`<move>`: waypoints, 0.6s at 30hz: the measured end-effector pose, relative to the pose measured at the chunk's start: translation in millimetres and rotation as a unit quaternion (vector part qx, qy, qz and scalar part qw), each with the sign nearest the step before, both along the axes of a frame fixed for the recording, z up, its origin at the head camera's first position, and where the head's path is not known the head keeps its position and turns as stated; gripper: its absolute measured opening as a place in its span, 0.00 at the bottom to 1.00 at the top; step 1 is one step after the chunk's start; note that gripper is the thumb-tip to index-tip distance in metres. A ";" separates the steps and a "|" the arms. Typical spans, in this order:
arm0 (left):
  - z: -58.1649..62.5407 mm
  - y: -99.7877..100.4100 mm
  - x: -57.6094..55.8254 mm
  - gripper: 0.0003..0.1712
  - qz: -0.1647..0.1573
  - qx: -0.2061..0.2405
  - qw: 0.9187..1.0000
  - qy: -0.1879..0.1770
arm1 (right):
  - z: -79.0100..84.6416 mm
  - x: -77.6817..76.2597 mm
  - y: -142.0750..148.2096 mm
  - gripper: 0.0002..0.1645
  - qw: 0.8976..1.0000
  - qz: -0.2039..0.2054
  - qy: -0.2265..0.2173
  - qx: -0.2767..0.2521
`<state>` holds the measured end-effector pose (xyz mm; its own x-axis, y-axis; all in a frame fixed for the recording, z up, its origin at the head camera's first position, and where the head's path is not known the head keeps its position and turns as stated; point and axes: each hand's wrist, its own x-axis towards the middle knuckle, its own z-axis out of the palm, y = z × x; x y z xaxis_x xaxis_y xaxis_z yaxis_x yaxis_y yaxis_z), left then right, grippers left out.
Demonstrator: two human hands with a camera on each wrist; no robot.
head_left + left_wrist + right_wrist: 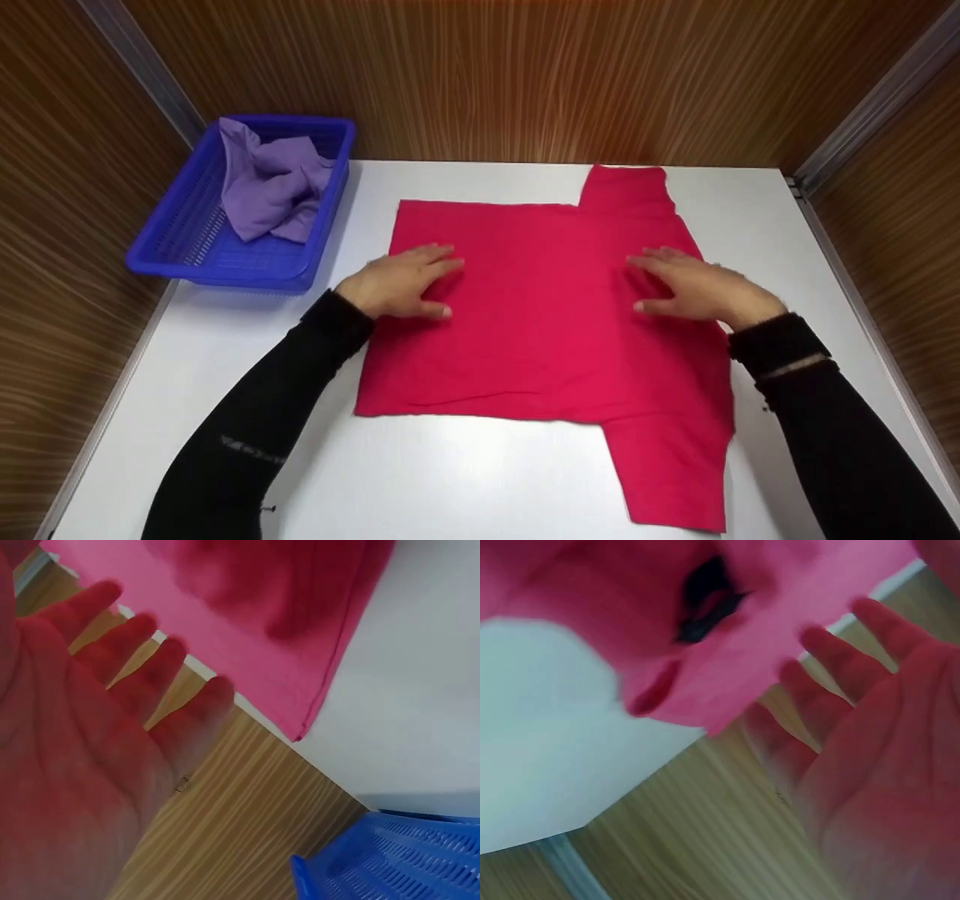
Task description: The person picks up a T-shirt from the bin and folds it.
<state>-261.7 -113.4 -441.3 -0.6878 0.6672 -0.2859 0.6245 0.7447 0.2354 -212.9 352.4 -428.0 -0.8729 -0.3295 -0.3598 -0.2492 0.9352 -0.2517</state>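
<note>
A red T-shirt (525,300) lies spread out on its side, with its hem to the left and its sleeves towards the back and front. Over the hem half is my left hand (405,281), its fingers spread and slightly bent. Opposite it, my right hand (701,285) extends over the shoulder end with fingers apart. Both hands hold nothing. The left palm (67,757) and right palm (885,757) show bare in the wrist views. Whether any fingertip touches the cloth, I cannot tell. A blurred dark patch (705,600) shows at the shirt in the right wrist view.
At the back left stands a blue plastic basket (225,274) with a crumpled purple cloth (274,184) in it. The white table (465,480) is enclosed by wood-grain panels (480,82) at the back and both sides.
</note>
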 end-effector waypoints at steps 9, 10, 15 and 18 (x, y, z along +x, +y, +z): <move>-17.6 14.3 -40.3 0.57 -0.002 -0.041 0.998 -0.056 | -26.9 -31.5 5.3 0.71 0.993 -0.040 -0.108 -0.013; -18.8 14.1 -41.8 0.58 0.003 -0.044 0.997 -0.060 | -28.3 -33.0 4.5 0.71 0.993 -0.042 -0.111 -0.014; -21.0 10.0 -47.3 0.60 0.016 -0.044 0.997 -0.056 | -29.6 -39.9 1.3 0.72 0.993 -0.048 -0.106 -0.004; -21.3 7.8 -49.4 0.60 0.016 -0.041 0.998 -0.046 | -29.2 -42.0 0.5 0.72 0.994 -0.046 -0.102 0.003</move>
